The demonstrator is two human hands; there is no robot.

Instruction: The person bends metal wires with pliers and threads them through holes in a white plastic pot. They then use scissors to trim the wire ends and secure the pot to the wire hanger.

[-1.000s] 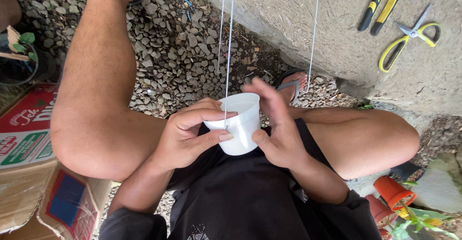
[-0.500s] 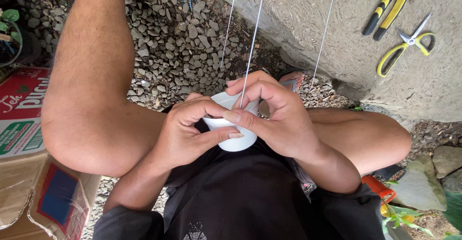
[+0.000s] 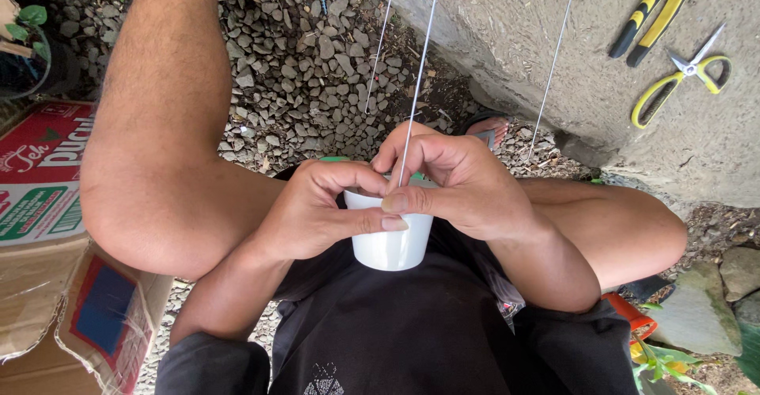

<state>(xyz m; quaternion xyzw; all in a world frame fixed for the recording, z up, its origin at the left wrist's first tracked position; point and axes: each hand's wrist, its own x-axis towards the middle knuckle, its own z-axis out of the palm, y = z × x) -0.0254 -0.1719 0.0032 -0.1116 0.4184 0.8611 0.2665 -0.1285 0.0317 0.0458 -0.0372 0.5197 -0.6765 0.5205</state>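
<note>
Bare arms and knees, black shirt [image 3: 380, 324] (small pale print), dark shorts [image 3: 570, 347].

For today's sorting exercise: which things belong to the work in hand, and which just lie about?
In hand:
left hand
right hand
small white plastic cup
thin white strings

Lying about:
yellow-handled scissors
yellow-and-black pliers
printed cardboard box
grey gravel

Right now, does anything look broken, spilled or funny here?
Nothing looks broken or spilled. The left hand and right hand hold a white cup upright, with thin strings running up from it. Scissors and pliers lie tidily on the concrete ledge.
</note>
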